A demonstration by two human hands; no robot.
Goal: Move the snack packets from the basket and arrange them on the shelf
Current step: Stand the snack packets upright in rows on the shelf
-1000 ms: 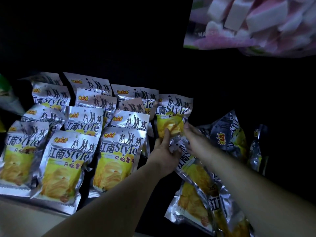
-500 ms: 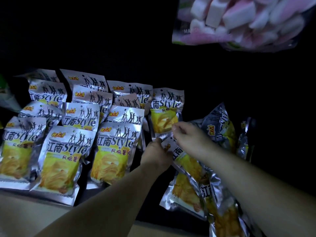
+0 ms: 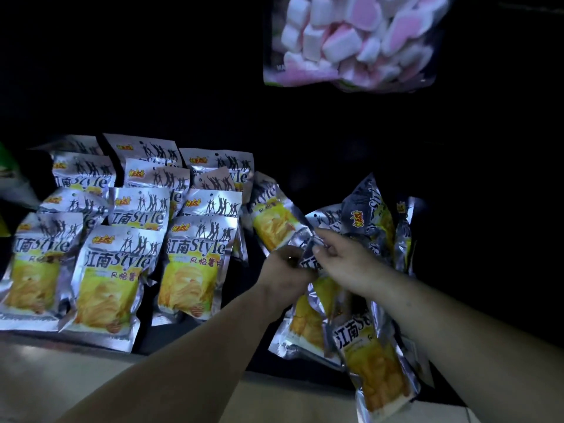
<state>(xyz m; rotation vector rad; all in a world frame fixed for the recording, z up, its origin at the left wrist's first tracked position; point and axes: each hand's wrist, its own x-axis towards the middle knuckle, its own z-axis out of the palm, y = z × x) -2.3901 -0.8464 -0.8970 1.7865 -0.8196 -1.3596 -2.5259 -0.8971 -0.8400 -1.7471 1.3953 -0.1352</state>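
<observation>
Several silver-and-yellow snack packets (image 3: 113,267) stand in rows on the dark shelf at the left. One packet (image 3: 274,221) leans tilted at the right end of those rows. My left hand (image 3: 285,271) and my right hand (image 3: 341,259) meet just below it, both pinching the top edge of a silver packet (image 3: 308,264). More packets lie loose under my right forearm, one (image 3: 375,361) hanging over the shelf's front edge. No basket is in view.
A bag of pink and white marshmallows (image 3: 351,41) hangs above at the upper right. The shelf's pale front edge (image 3: 76,374) runs along the bottom. A loose heap of packets (image 3: 369,221) leans at the right. The shelf's back is dark.
The packet at the right end of the rows has tipped from upright to tilted. Both hands have drawn back and lower, closing together on the top of another packet.
</observation>
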